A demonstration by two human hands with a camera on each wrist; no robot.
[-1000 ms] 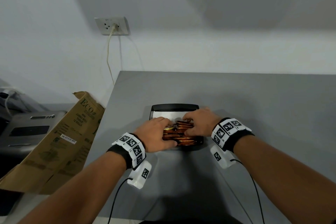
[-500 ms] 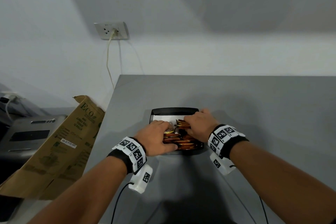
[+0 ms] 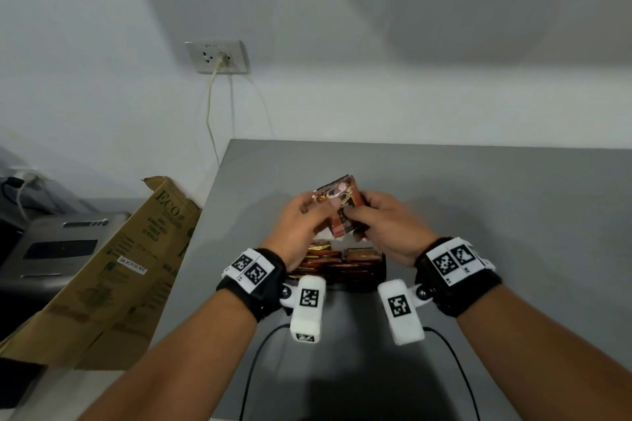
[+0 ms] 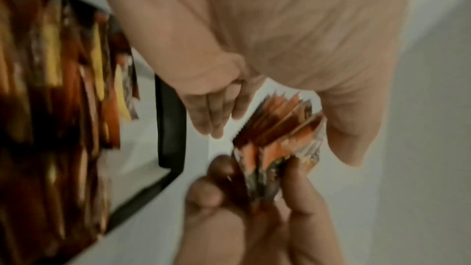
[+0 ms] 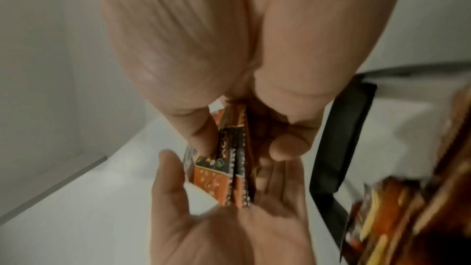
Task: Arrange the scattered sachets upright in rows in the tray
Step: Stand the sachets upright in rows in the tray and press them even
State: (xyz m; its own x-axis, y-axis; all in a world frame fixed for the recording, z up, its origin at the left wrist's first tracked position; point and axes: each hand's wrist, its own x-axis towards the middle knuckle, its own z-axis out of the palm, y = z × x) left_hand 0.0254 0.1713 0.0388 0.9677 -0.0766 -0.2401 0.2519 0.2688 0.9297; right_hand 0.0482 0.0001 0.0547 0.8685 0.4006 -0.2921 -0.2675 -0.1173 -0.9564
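Both hands raised — left hand [image 3: 301, 215] | right hand [image 3: 386, 225] gripping sachets [image 3: 340, 207]

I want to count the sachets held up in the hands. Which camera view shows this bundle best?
The left wrist view: the bundle of sachets is seen edge-on and fanned, though blurred. The right wrist view shows only a few edges between the fingers. The head view shows just its front face, between left hand and right hand.

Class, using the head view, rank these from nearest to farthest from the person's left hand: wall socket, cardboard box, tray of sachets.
1. Tray of sachets: directly beneath the left hand.
2. Cardboard box: off the table's left edge.
3. Wall socket: up on the far wall.
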